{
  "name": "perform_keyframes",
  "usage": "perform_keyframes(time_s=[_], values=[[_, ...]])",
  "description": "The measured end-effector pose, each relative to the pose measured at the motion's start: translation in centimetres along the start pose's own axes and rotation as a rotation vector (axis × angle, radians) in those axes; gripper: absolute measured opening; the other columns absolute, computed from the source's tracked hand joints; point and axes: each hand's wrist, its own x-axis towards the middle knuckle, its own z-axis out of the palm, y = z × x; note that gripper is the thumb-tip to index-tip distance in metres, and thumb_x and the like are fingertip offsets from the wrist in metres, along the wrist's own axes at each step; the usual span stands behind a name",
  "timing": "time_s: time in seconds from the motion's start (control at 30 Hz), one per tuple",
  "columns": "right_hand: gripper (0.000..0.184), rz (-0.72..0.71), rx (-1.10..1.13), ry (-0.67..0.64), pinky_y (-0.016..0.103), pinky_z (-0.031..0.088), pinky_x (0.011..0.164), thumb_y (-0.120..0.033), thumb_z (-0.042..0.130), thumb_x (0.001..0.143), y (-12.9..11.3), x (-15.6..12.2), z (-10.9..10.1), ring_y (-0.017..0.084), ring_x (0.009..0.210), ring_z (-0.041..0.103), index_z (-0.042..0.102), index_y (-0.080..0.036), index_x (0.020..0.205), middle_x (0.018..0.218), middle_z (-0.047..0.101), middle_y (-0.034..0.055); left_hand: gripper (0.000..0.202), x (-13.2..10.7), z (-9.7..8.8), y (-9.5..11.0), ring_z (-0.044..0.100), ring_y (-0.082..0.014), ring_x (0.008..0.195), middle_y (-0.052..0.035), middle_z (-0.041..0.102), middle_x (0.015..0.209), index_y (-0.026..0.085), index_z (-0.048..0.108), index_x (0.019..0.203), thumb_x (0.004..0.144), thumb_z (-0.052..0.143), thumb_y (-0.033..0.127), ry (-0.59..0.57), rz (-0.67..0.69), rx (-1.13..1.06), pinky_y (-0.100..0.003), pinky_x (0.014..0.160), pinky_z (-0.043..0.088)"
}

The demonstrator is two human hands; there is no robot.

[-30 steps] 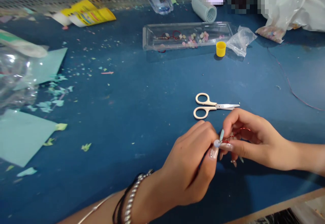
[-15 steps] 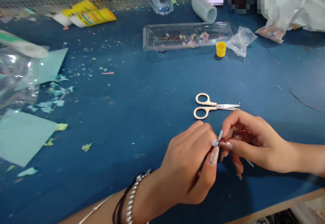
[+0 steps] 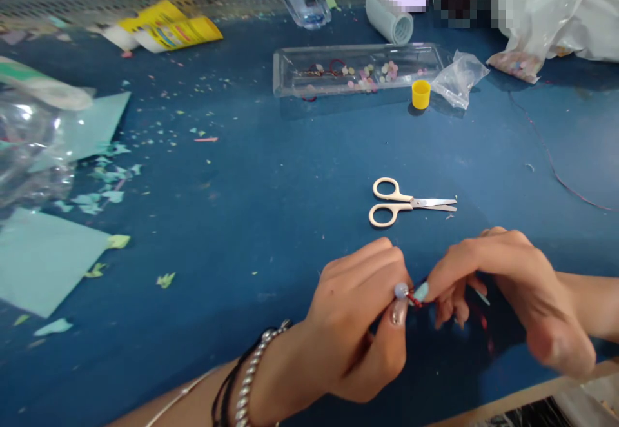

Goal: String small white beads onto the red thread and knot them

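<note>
Between the thumb and curled fingers of my left hand (image 3: 360,320) is pinched a pale blue bead (image 3: 401,291), with a red cord (image 3: 414,299) running from it. My right hand (image 3: 512,285) is beside it, thumb spread well away from the fingers. Its index fingertip is at the cord near the bead; whether it presses on it I cannot tell. The cord's far part is blurred below my right hand. Just beyond both hands lie white-handled scissors (image 3: 399,203), blades slightly apart and pointing right.
A clear plastic tray (image 3: 285,79) with beads and red cord stands at the back, a yellow cap (image 3: 421,94) before it. Pale blue paper (image 3: 43,259) and scraps lie left. A thin thread (image 3: 549,156) and a plastic bag (image 3: 541,27) are on the right.
My right thumb has let go of the red cord and swung down and right, opening the hand. My left hand and the bead have shifted slightly left and down.
</note>
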Motion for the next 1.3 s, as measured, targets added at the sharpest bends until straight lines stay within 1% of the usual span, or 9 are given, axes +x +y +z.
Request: perform_keyframes(time_s=[0.07,0.17,0.27,0.37,0.5,0.73,0.9,1.17,1.3], values=[[0.034,0.031,-0.057,0.091,0.023,0.045,0.052,-0.042,0.041,0.089,-0.1,0.2,-0.2,0.011,0.056,0.055,0.058,-0.013,0.094,0.066,0.059,0.0023,0.02,-0.1,0.1,-0.1,0.033,-0.0122,0.048,0.0034,0.036,0.052,0.021,0.033,0.065,0.071,0.034,0.002,0.0,-0.023,-0.049,-0.028,0.045,0.028],[0.015,0.102,-0.218,0.186,0.023,0.045,0.06,-0.026,0.046,0.089,-0.1,0.7,-0.4,0.011,0.067,0.053,0.056,-0.015,0.088,0.076,0.057,0.0023,0.021,-0.1,0.2,-0.3,0.034,-0.0127,0.049,0.0033,0.036,0.053,0.021,0.033,0.065,0.077,0.031,0.003,0.022,-0.064,-0.117,-0.028,0.047,0.03],[0.008,0.157,-0.228,0.122,0.023,0.046,0.066,-0.019,0.056,0.083,0.1,1.2,-0.3,0.011,0.075,0.054,0.055,-0.015,0.091,0.086,0.059,0.0032,0.024,-0.1,0.3,-0.4,0.035,-0.0127,0.049,0.0032,0.034,0.054,0.021,0.033,0.065,0.082,0.026,0.006,0.048,-0.135,-0.17,-0.028,0.048,0.031],[0.008,0.235,-0.171,0.053,0.021,0.046,0.061,-0.019,0.058,0.083,0.4,1.3,0.0,0.009,0.068,0.054,0.057,-0.015,0.089,0.081,0.061,0.0018,0.026,0.0,0.2,-0.4,0.034,-0.012,0.049,0.0031,0.035,0.055,0.02,0.033,0.063,0.085,0.025,0.008,0.047,-0.204,-0.19,-0.028,0.048,0.031],[0.007,0.281,-0.204,0.071,0.02,0.045,0.057,-0.02,0.057,0.084,0.6,1.2,0.0,0.01,0.065,0.055,0.061,-0.015,0.086,0.076,0.061,0.0008,0.026,0.1,0.2,-0.5,0.033,-0.0112,0.049,0.0037,0.034,0.055,0.02,0.032,0.062,0.086,0.027,0.01,0.028,-0.223,-0.17,-0.026,0.047,0.03],[0.012,0.116,-0.425,0.191,0.02,0.042,0.068,-0.006,0.051,0.085,0.7,1.1,0.1,0.009,0.073,0.053,0.056,-0.015,0.08,0.075,0.057,-0.0009,0.022,0.3,0.2,-0.2,0.034,-0.0101,0.05,0.0046,0.035,0.054,0.02,0.031,0.062,0.082,0.03,0.01,-0.054,-0.239,-0.099,-0.024,0.048,0.031],[0.015,-0.006,-0.534,0.172,0.018,0.042,0.067,0.0,0.046,0.085,0.9,0.8,0.1,0.008,0.074,0.051,0.054,-0.013,0.084,0.079,0.054,0.0006,0.022,0.4,0.4,-0.3,0.033,-0.0093,0.05,0.005,0.034,0.055,0.02,0.031,0.062,0.081,0.03,0.008,-0.075,-0.241,-0.117,-0.023,0.048,0.03],[0.017,0.017,-0.642,0.163,0.017,0.043,0.062,-0.004,0.046,0.087,1.1,0.8,0.1,0.008,0.067,0.05,0.059,-0.014,0.091,0.077,0.051,0.0007,0.029,0.5,0.2,-0.2,0.031,-0.0086,0.047,0.0055,0.032,0.053,0.02,0.03,0.056,0.084,0.028,0.013,-0.106,-0.453,-0.184,-0.022,0.045,0.029],[0.015,0.024,-0.636,0.171,0.019,0.042,0.059,-0.006,0.047,0.087,1.3,0.8,0.1,0.01,0.066,0.051,0.06,-0.014,0.089,0.075,0.054,0.0007,0.033,0.4,0.2,-0.2,0.04,-0.0084,0.049,0.0048,0.041,0.054,0.018,0.044,0.059,0.088,0.029,0.018,-0.095,-0.54,-0.283,-0.021,0.048,0.033]])
